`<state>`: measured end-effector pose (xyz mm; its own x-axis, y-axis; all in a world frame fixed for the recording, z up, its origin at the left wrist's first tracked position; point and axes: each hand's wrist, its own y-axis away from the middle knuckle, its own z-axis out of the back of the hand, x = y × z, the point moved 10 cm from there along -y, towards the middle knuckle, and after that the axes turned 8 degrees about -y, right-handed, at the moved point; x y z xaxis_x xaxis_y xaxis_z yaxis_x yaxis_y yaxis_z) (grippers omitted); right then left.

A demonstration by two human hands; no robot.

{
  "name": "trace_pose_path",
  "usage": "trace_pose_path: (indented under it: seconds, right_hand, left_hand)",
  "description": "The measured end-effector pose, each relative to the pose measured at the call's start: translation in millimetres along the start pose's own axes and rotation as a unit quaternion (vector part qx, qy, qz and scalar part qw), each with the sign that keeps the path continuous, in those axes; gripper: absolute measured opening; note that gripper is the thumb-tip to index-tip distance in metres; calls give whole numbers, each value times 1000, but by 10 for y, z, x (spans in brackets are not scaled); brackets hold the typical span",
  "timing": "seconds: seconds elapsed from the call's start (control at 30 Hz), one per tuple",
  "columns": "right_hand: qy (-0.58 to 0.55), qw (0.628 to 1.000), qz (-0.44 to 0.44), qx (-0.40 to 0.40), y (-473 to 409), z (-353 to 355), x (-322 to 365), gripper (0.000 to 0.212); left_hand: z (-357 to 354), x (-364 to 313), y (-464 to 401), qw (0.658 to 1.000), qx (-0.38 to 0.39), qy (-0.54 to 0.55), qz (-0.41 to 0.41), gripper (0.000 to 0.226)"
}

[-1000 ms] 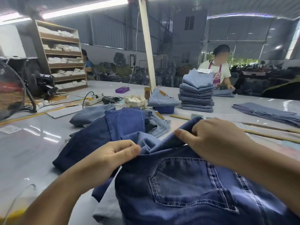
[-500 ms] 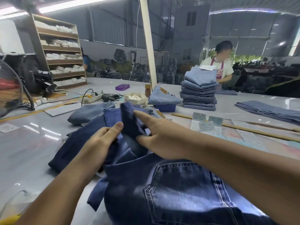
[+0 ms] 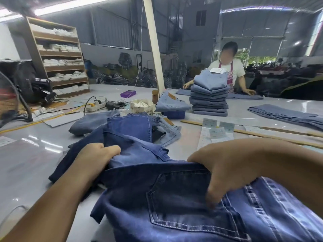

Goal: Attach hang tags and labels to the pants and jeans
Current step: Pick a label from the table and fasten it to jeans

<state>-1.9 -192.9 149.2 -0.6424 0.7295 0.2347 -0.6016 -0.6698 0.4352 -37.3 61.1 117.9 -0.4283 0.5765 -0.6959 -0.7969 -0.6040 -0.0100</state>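
Nearest the camera, a pair of dark blue jeans (image 3: 183, 203) is spread over the near edge of the grey bench (image 3: 31, 165), its back pocket (image 3: 188, 201) turned upward. The waistband is gripped at both ends. The right hand (image 3: 222, 170) is curled over the top edge of the jeans just above the pocket, with the thumb pressed down onto the pocket cloth. The left hand (image 3: 97, 156) is closed into a fist around a bunched fold of the same denim at the left of the waistband. Beyond the hands, the legs of the jeans are seen rumpled and piled toward the middle of the bench, lying against a lighter pair of jeans (image 3: 167, 131).

To the right of that pile, several pale paper labels (image 3: 216, 131) are laid flat on the bench, just beside a long wooden ruler (image 3: 272, 135). Farther back, a small white box of tags (image 3: 142, 106), a white power strip (image 3: 97, 106) and a purple box (image 3: 128, 93) are set on the bench. A tall stack of folded light blue jeans (image 3: 209, 95) is placed behind them, with a white tag on top. At the far side, another person (image 3: 230, 70) in an apron is seen with both hands on flat denim. A wooden shelf unit (image 3: 57, 56) stands at the far left.
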Motion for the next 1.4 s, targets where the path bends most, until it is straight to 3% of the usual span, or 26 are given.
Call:
trace_pose_path:
  seconds: [0.07,0.13,0.2,0.23,0.3,0.37,0.4,0.47,0.53,0.63,0.7,0.8,0.9,0.97,1.13,1.27,1.33,1.4]
  right_hand:
    - [10,1000,-5,-26,10,2,-46,31]
    - [27,997,11,-67,1,63,-36,24]
    - [58,990,35,-122,-10,174,28,17]
    - [77,983,52,-157,-19,248,84,16]
    - [117,963,85,-228,-38,402,237,18]
    - [143,942,120,-280,-88,503,414,23]
    - [152,934,136,-293,-123,519,499,25]
    - [165,924,155,-309,-203,521,610,24]
    - [162,923,123,-325,-257,552,544,32]
    - [161,918,32,-361,-159,672,329,57]
    - [172,910,-17,-377,-51,739,245,63]
    - [136,936,-95,-311,-47,645,53,89]
    - [22,986,-107,-125,-232,148,-99,105]
    - [-9,995,-94,-36,-341,-181,-97,104]
    - [-51,994,-73,-60,-474,-225,-157,83]
    - [-42,989,-103,-98,-371,-107,-374,91]
    - [-27,986,-128,-100,-249,-85,-470,97]
    - [-23,988,-123,-94,-141,-92,-510,89]
  left_hand:
    - [37,33,16,999,-22,-26,25,54]
    - [254,-49,80,986,-128,-105,0,63]
    - [494,-403,341,957,-243,-75,-140,51]
    - [498,-570,438,952,-221,-41,-209,41]
    - [153,-848,577,960,-10,-20,-278,49]
    - [-301,-864,706,935,186,-129,-271,49]
    - [-404,-818,696,919,213,-194,-267,39]
    - [-404,-753,532,919,177,-236,-260,18]
    - [-369,-639,376,948,176,-148,-219,7]
    - [-248,-427,177,977,167,41,-126,18]
    - [-138,-329,27,986,112,56,-111,5]
    - [-240,-231,-44,981,136,-85,-112,36]
    - [-400,-116,-77,974,180,-118,-70,57]
    - [-451,-127,-85,973,181,-122,-77,62]
    - [-562,-224,-62,959,188,-166,-130,50]
    - [-575,-485,0,945,151,-206,-202,39]
    - [-670,-618,78,936,174,-212,-222,52]
    - [-764,-800,168,922,171,-227,-262,82]
